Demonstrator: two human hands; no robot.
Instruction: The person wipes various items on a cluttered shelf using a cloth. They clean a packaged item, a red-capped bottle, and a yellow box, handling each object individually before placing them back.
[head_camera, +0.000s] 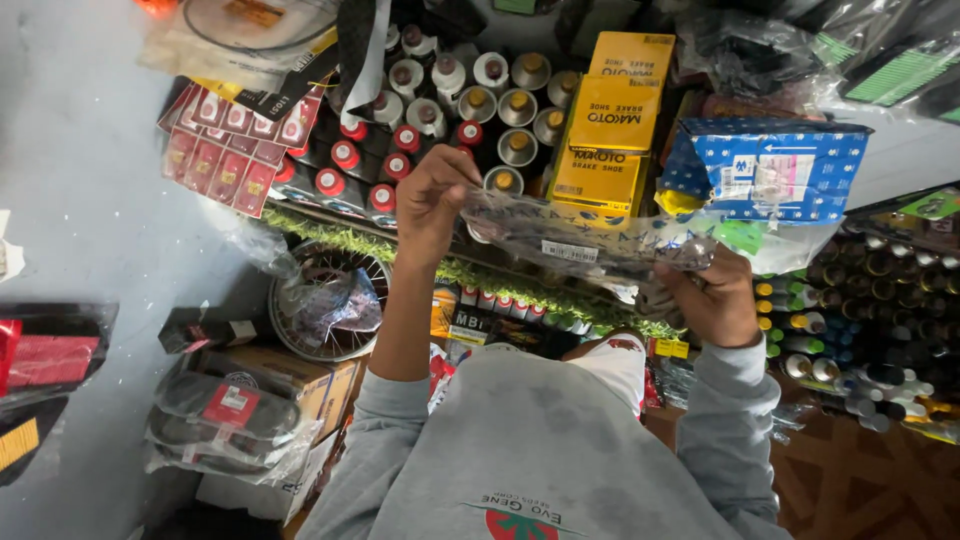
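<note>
Fingers of both hands, left (432, 200) and right (712, 296), pinching one clear plastic packet (580, 240); three yellow boxes (610, 115) behind.

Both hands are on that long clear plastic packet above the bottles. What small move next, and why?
Probably keep it level and draw it toward the body. The left hand pinches one end of the long clear plastic packet, the right hand holds the other, and it hangs close above the capped bottles.
</note>
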